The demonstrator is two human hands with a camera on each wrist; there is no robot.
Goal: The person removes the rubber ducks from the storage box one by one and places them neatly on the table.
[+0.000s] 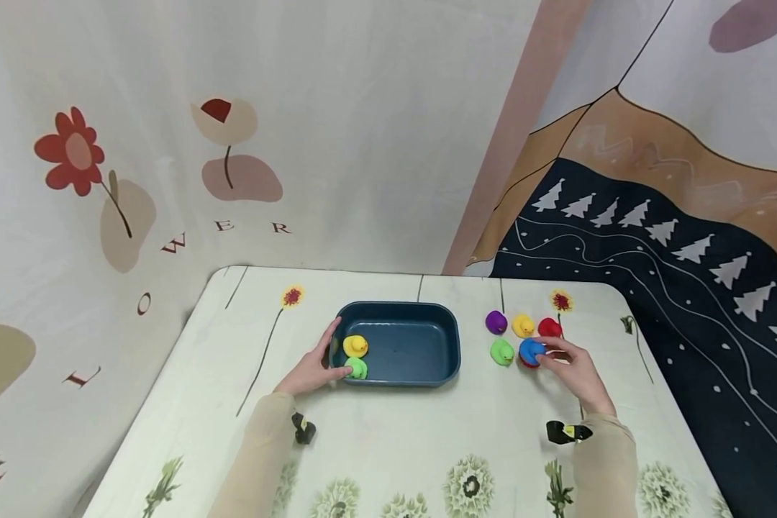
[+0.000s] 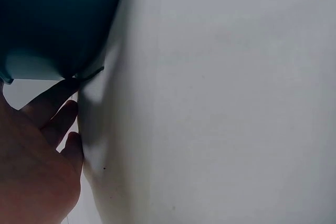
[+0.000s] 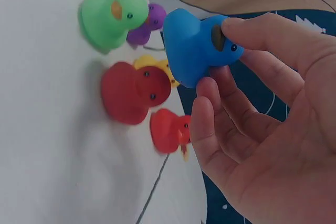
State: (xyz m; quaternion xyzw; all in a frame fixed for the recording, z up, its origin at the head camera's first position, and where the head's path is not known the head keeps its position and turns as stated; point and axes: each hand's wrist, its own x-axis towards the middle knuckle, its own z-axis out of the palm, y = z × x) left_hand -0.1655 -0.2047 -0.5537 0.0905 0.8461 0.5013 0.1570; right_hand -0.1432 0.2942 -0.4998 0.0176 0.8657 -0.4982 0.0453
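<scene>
My right hand (image 1: 573,370) pinches a blue toy duck (image 1: 531,351) between thumb and fingers. In the right wrist view, the blue duck (image 3: 194,45) is held above a dark red duck (image 3: 131,93). Close by on the table are a green duck (image 1: 501,352), a purple duck (image 1: 496,322), a yellow duck (image 1: 523,325) and another red duck (image 1: 549,327). At the left end of a dark blue tray (image 1: 401,307), my left hand (image 1: 312,367) grips the rim. Inside that tray's left side sit a yellow duck (image 1: 355,346) and a green duck (image 1: 357,369).
A white flower-patterned cloth (image 1: 414,439) covers the table. Behind it hangs a pale printed curtain (image 1: 362,144), with a dark tree-patterned cloth (image 1: 654,280) on the right.
</scene>
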